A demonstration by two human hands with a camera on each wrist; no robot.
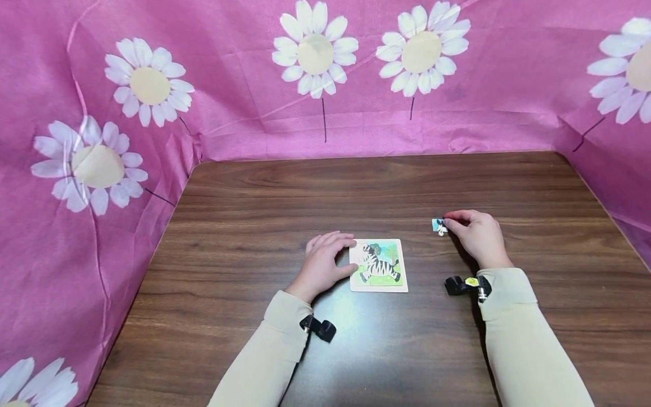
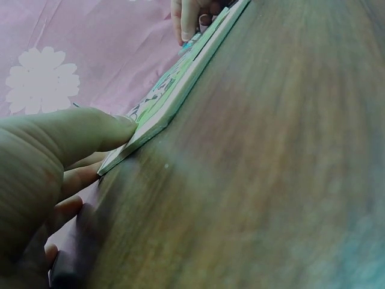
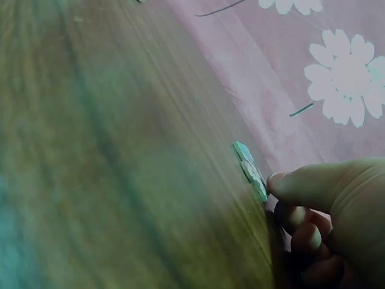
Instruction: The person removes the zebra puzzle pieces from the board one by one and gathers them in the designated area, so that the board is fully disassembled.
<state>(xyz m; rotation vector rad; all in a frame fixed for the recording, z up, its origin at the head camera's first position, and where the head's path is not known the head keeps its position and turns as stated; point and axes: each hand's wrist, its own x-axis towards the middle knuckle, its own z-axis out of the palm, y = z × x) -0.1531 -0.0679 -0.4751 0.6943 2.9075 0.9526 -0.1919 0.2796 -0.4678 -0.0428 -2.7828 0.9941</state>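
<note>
A square zebra puzzle board (image 1: 379, 265) with a pale border lies flat on the table. My left hand (image 1: 327, 264) touches its left side, the thumb tip on the border and the other fingers fairly straight; in the left wrist view the thumb (image 2: 99, 129) rests over the board's corner. Farther right and back, my right hand (image 1: 478, 236) pinches a small puzzle piece (image 1: 438, 226) in blue, white and black between thumb and forefinger. The right wrist view shows this piece (image 3: 251, 173) edge-on at the thumb tip, its other fingers curled under.
The brown wood-grain table (image 1: 285, 198) is bordered at the back and sides by a pink cloth (image 1: 234, 90) printed with white daisies. Each sleeved wrist carries a black strap mount, the left mount (image 1: 320, 328) and the right mount (image 1: 465, 284).
</note>
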